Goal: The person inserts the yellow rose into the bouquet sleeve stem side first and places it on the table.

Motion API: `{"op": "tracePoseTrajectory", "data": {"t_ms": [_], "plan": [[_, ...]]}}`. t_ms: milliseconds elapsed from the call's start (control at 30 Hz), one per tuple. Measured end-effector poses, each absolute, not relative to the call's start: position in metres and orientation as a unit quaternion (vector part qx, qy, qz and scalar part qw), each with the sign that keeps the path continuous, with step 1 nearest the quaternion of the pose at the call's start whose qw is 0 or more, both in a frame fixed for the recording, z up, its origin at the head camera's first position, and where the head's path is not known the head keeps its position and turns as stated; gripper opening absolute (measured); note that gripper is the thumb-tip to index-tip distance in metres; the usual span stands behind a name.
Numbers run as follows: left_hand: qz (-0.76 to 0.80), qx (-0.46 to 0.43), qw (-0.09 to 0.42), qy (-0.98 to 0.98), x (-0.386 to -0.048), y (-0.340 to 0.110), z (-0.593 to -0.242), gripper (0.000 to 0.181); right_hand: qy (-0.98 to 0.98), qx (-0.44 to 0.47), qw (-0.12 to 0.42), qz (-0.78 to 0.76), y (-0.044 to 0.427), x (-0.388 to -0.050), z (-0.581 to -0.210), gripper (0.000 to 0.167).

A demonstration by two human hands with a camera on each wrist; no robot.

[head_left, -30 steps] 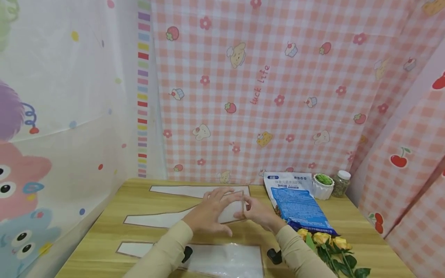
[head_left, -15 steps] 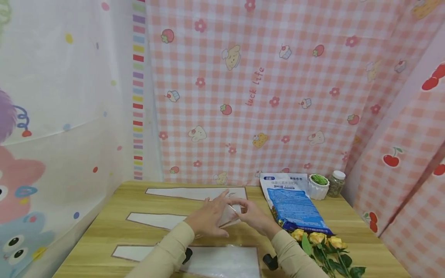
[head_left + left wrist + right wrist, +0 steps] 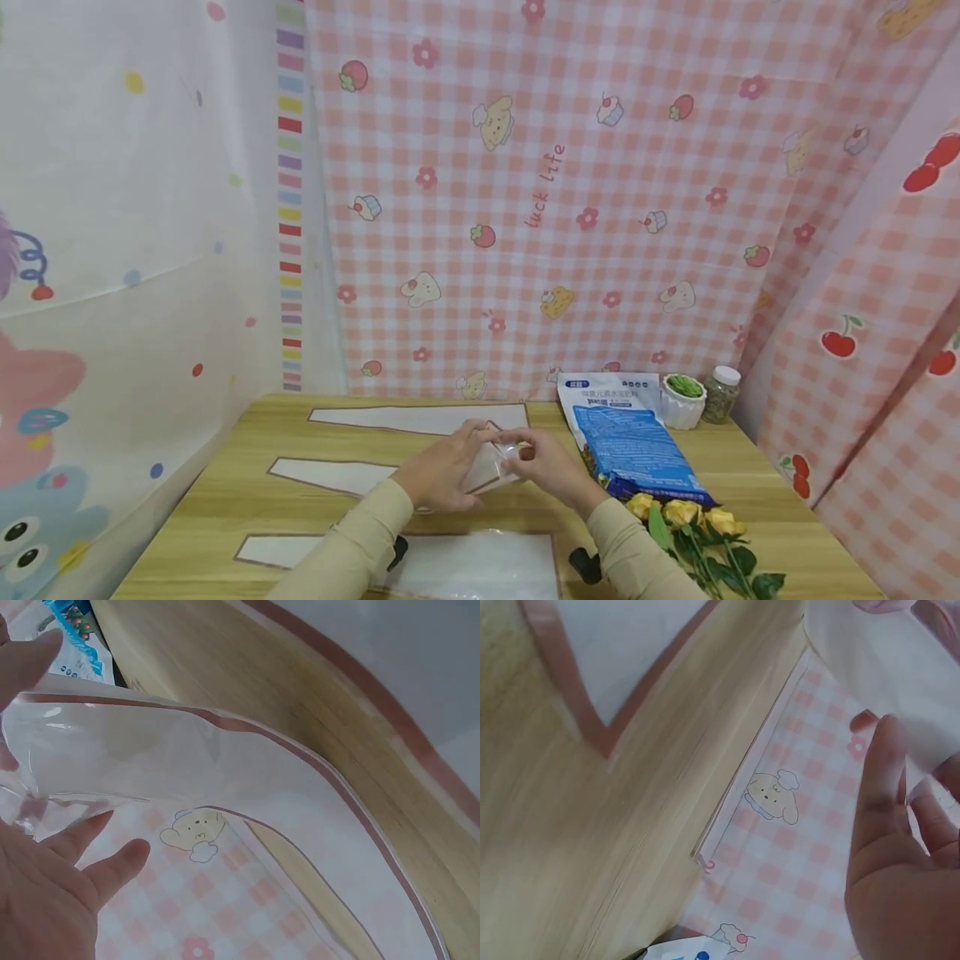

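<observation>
A clear plastic flower sleeve (image 3: 483, 472) with a brown border is lifted at its wide end between both hands. From the left side, my left hand (image 3: 442, 471) holds the rim of this sleeve, its thumb held apart below. Facing it, my right hand (image 3: 553, 468) pinches the opposite part of the rim with curled fingers. In the left wrist view the film (image 3: 135, 750) bunches near the fingertips at the left edge. The right wrist view shows the right hand (image 3: 896, 847) beside pale film; the exact pinch point is hard to see.
Another sleeve (image 3: 420, 417) lies behind and a third (image 3: 480, 567) in front. To the right are a blue-and-white packet (image 3: 637, 450), yellow roses (image 3: 682, 512), a potted succulent (image 3: 682, 402) and a lidded jar (image 3: 722, 395). A checked cloth (image 3: 450, 208) hangs behind the table (image 3: 217, 492).
The hands have drawn closer together at the sleeve's wide end, and its rim has turned and bent between them. The view has shifted slightly to the right.
</observation>
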State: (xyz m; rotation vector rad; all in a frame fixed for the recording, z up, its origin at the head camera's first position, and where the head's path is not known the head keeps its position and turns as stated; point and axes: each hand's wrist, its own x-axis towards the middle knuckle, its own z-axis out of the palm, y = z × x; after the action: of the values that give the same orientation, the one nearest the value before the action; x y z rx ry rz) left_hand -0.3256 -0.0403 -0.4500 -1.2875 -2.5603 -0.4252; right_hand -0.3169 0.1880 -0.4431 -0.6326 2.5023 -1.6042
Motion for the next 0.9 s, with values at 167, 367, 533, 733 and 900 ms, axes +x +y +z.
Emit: {"op": "tracePoseTrajectory", "data": {"t_ms": [167,367,533,733,900], "plan": [[-0.144,-0.438,0.121,-0.879,-0.327,-0.040,-0.449,0.098,0.825,-0.204,0.042,-0.525,0.193,-0.311,-0.437,0.030],[-0.154,-0.425,0.109,-0.885,-0.330,-0.042,-0.448,0.098,0.843,-0.190,0.033,-0.501,0.219,-0.302,-0.419,0.030],[-0.154,-0.422,0.107,-0.887,-0.330,-0.043,-0.447,0.097,0.869,-0.154,0.008,-0.469,0.251,-0.289,-0.403,0.030],[-0.141,-0.429,0.114,-0.885,-0.330,-0.044,-0.449,0.095,0.896,-0.091,0.005,-0.434,0.292,-0.268,-0.395,0.027],[-0.136,-0.426,0.107,-0.888,-0.330,-0.044,-0.451,0.093,0.913,-0.047,-0.004,-0.406,0.321,-0.249,-0.399,0.027]]}}
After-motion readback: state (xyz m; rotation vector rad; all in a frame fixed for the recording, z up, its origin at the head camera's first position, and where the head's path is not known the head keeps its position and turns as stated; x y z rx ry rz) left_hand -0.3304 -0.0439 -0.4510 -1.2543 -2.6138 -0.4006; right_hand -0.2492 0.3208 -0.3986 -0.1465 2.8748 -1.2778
